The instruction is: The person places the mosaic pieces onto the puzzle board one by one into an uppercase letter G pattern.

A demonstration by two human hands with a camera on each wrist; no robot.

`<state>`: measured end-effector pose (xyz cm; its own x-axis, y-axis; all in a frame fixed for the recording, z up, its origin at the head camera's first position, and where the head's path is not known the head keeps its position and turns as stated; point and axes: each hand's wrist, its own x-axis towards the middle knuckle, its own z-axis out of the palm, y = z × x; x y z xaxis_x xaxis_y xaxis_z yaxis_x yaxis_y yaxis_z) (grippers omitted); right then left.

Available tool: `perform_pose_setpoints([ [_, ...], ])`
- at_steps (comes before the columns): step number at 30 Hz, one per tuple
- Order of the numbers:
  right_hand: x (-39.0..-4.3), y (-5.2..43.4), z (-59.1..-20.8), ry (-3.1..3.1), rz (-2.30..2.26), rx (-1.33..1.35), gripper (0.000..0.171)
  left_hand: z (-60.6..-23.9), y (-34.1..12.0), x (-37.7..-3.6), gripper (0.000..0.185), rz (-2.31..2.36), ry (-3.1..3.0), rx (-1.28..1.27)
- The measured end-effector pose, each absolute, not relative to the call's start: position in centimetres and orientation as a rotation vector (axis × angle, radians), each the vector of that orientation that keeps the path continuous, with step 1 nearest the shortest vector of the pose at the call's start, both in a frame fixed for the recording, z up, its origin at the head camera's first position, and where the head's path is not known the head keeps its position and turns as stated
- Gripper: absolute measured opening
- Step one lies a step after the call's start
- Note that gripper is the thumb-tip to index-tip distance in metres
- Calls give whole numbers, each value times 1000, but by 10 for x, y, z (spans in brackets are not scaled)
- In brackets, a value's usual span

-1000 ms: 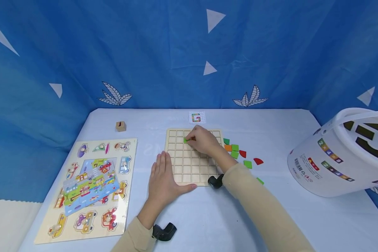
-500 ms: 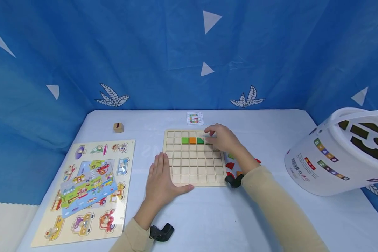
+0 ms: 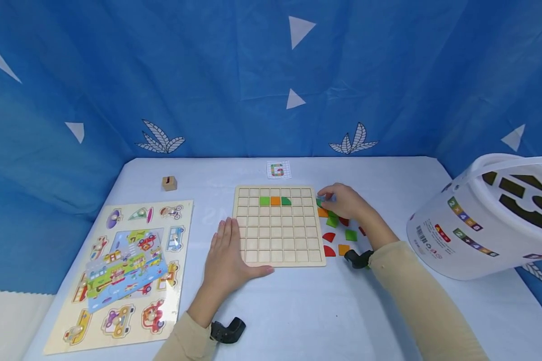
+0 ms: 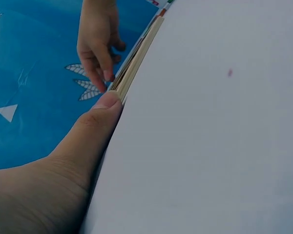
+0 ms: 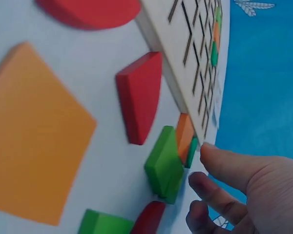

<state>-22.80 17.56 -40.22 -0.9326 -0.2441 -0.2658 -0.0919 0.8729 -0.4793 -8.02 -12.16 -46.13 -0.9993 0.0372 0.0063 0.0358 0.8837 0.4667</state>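
A wooden grid board point(image 3: 271, 244) lies mid-table, with a light green square point(image 3: 264, 201), an orange square point(image 3: 275, 201) and a dark green quarter-circle point(image 3: 286, 201) side by side in one of its upper rows. My left hand point(image 3: 226, 263) rests along the board's left edge, fingers straight, its thumb spread at the front edge. Past the board's right side, my right hand point(image 3: 347, 201) reaches over loose pieces. In the right wrist view its thumb and fingers are apart, right by a dark green piece point(image 5: 191, 152) next to an orange one point(image 5: 184, 135).
Loose red quarter-circles point(image 3: 328, 250), a light green square point(image 3: 351, 235) and an orange square point(image 3: 344, 249) lie right of the board. A card with a G pattern point(image 3: 278, 170) lies behind it. A white bucket point(image 3: 451, 235) stands right; a picture puzzle point(image 3: 135, 281) and wooden cube point(image 3: 169, 183) lie left.
My right hand has moved off the board to the right, onto the loose pieces, uncovering the orange square and dark green quarter-circle in the grid. My left hand has stayed at the board's edge.
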Motion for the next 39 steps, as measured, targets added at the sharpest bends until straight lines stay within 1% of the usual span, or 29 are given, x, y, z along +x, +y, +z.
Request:
perform_pose_setpoints([
  [14,-233,181,-414,2718,-819,-185,23,-461,-121,-80,149,800,3040,69],
  [17,-233,182,-414,2710,-827,-213,25,-461,-121,-80,149,797,3042,67],
  [21,-234,182,-413,2698,-804,-241,32,-460,-122,-79,149,795,3041,65],
  [31,-235,178,-403,2694,-923,-195,39,-460,-123,-79,149,798,3043,76],
  [39,-239,164,-405,2690,-994,-219,37,-463,-123,-80,148,794,3042,76],
])
